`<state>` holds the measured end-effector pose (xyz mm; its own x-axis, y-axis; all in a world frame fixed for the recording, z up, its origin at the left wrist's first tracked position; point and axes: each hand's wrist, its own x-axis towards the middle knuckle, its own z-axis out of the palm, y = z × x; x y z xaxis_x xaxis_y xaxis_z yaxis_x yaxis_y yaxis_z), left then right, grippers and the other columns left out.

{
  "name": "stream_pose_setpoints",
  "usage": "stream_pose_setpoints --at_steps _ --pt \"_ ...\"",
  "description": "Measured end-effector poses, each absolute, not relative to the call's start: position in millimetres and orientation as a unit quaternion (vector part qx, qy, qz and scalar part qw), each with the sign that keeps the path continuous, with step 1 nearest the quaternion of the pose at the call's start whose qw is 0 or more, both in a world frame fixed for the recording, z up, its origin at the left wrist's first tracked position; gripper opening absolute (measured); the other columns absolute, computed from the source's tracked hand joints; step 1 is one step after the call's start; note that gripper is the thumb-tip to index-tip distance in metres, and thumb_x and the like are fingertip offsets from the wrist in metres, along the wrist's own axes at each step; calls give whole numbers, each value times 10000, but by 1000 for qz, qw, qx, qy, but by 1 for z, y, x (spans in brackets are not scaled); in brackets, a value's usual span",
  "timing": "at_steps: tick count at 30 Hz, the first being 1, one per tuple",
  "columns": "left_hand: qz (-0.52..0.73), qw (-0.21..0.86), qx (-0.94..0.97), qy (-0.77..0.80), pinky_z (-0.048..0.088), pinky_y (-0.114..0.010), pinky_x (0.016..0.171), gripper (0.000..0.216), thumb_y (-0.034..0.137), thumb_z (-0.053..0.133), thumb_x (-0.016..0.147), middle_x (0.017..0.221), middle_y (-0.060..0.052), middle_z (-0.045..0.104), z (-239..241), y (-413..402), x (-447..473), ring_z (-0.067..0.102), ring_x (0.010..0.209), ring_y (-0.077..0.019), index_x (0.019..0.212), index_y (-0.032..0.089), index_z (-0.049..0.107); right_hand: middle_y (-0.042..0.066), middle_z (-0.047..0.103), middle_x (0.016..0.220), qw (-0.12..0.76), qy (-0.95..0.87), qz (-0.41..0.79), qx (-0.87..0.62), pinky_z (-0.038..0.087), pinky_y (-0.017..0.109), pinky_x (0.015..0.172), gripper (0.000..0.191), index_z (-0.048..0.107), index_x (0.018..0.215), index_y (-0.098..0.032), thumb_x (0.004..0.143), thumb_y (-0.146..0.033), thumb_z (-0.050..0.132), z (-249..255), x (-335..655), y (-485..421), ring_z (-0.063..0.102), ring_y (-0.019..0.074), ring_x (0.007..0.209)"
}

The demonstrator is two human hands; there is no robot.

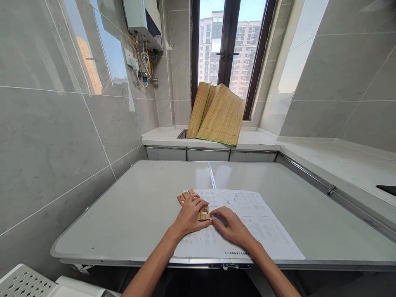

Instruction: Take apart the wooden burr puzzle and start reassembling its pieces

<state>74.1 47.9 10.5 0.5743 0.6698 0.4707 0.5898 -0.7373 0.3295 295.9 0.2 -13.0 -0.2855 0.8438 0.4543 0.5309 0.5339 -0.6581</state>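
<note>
A small light-brown wooden piece with a rectangular cut-out lies over the printed paper sheet. My left hand grips it from the left, thumb at its near edge and fingers across the top. Several wooden strips with dark holes stick out beyond my left knuckles; whether they join the piece is hidden. My right hand is at the right edge of the piece, with thumb and forefinger curled close together. What these fingertips hold, if anything, is too small to tell.
The paper lies on a pale folding table with a centre seam. Beyond it, a folded bamboo mat leans on the white counter before the window. A perforated white plastic item stands at lower left. Tiled walls flank both sides.
</note>
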Motion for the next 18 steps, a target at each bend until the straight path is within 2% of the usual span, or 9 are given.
stream_pose_setpoints --at_steps 7,10,12,15,18 --pt "279 75 893 345 426 -536 1089 482 362 766 785 1152 -48 748 14 42 72 534 1273 -352 1255 327 666 98 761 1186 438 -701 230 -514 558 423 947 295 718 1126 -244 982 -432 542 -15 331 -7 703 294 1079" --pt "279 71 893 345 411 -542 1115 581 292 729 759 1244 -61 707 15 41 68 505 1302 -354 1329 312 615 109 751 1228 423 -671 228 -565 584 378 767 354 717 1148 -254 973 -500 533 -22 364 -19 710 309 1046" --pt "279 66 893 346 397 -555 1134 683 259 710 730 1346 -78 649 17 42 65 475 1334 -362 1395 300 562 101 749 1235 415 -647 224 -599 574 359 720 359 718 1136 -264 959 -518 538 -30 383 -27 710 309 1045" --pt "273 54 893 353 359 -585 1160 761 245 699 711 1446 -99 569 19 44 59 423 1386 -380 1447 294 509 93 774 1159 422 -613 209 -635 570 392 816 342 725 1068 -256 930 -514 548 -43 403 -33 715 311 1039" --pt "260 50 895 359 375 -558 1155 697 337 713 780 1489 -101 529 20 50 46 397 1411 -374 1445 303 505 84 779 1126 424 -600 210 -645 549 424 927 317 728 1035 -257 925 -491 545 -50 409 -33 712 306 1055"
